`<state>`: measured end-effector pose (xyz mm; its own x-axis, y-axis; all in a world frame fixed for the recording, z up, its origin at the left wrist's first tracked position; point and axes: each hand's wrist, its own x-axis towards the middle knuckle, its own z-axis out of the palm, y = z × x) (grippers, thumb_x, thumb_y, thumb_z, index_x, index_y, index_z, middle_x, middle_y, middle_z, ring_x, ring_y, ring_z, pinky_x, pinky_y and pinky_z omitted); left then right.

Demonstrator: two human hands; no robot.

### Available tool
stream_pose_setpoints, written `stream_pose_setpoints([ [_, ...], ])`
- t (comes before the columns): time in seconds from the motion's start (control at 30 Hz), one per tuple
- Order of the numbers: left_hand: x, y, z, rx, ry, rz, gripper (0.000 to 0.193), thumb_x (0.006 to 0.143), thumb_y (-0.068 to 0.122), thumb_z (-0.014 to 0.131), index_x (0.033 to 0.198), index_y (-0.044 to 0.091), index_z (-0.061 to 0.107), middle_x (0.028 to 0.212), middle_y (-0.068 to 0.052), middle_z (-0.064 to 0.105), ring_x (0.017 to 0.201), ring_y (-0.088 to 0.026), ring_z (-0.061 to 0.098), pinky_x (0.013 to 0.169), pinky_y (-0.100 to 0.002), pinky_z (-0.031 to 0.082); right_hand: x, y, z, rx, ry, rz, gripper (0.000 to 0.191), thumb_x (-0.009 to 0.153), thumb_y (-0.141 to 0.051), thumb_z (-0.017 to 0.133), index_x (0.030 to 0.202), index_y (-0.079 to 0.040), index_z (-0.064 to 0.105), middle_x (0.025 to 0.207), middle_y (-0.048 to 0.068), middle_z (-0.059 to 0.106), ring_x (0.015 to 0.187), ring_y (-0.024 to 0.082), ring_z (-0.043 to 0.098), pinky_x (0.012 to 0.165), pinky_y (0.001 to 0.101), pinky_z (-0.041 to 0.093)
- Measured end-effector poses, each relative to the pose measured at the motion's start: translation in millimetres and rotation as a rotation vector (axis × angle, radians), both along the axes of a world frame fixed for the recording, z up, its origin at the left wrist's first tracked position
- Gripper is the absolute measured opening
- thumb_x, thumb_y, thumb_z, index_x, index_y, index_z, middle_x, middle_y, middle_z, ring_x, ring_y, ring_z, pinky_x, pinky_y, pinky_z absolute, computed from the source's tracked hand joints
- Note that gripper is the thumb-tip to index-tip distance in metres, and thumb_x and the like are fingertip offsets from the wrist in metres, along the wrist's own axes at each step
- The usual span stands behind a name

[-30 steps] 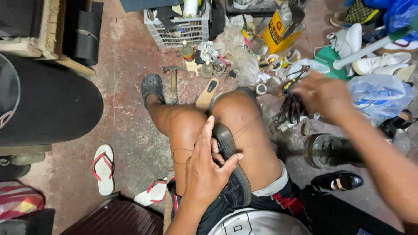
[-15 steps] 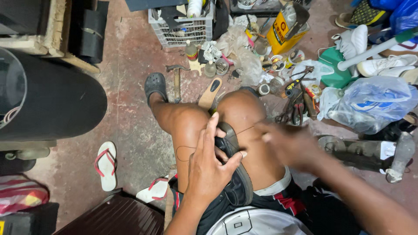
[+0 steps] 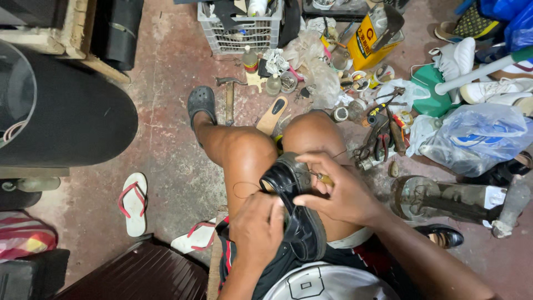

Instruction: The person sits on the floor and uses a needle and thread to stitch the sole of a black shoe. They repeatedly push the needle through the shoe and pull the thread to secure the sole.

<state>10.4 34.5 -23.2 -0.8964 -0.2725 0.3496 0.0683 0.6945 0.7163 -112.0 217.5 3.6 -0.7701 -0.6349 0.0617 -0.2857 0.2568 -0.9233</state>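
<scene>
Head view, looking down at your lap: your left hand (image 3: 256,230) presses closed around a black shoe (image 3: 294,214) held between your knees, while your right hand (image 3: 340,191) pinches a small wooden-handled tool (image 3: 322,179) against the upper, with a thread (image 3: 244,189) looping off over your left thigh. Keep the shoe wedged firm and pull the thread taut along the seam — not across it. The tool's tip is hidden under your fingers, the shoe's heel end is covered by your left palm, and the cluttered pliers (image 3: 380,141) and jars beyond are hard to sort.
</scene>
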Motion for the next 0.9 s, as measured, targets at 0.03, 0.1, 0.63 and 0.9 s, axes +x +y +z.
stream_pose_setpoints([
  [0.03,7,-3,-9,0.145,-0.068,0.076,0.019,0.090,0.008,0.071,0.078,0.007,0.056,0.073,-0.008,0.054,0.067,-0.023,0.054,0.059,-0.036,0.042,2,-6,-1,0.080,0.209,-0.012,0.069,0.073,-0.019,0.091,0.131,-0.004,0.057,0.113,0.003,0.062,0.099,0.006,0.061,0.082,0.0249,0.051],
  [0.1,18,-20,-30,0.433,-0.196,0.236,0.048,0.091,0.012,0.078,0.062,0.006,0.040,0.057,-0.003,0.036,0.053,-0.014,0.035,0.047,-0.033,0.031,3,-19,0,0.352,-0.027,-0.125,0.070,0.074,-0.026,0.095,0.135,-0.012,0.063,0.088,0.006,0.060,0.079,0.009,0.056,0.072,0.0245,0.050],
  [0.63,7,-23,14,0.066,-0.075,0.091,0.047,0.091,0.018,0.071,0.133,0.002,0.058,0.119,-0.019,0.064,0.108,-0.036,0.064,0.088,-0.043,0.051,-10,-10,65,1.196,-0.012,0.253,0.109,0.086,-0.055,0.075,0.168,-0.026,0.010,0.108,0.011,0.073,0.098,0.032,0.073,0.086,0.0454,0.055],
  [0.9,-2,-16,5,0.072,-0.200,0.172,0.035,0.090,0.017,0.076,0.066,0.002,0.055,0.073,-0.014,0.058,0.069,-0.032,0.058,0.064,-0.043,0.046,-4,-2,23,0.586,0.336,0.012,0.074,0.076,-0.044,0.080,0.135,-0.012,0.050,0.126,0.020,0.064,0.087,0.041,0.070,0.068,0.0492,0.056],
])
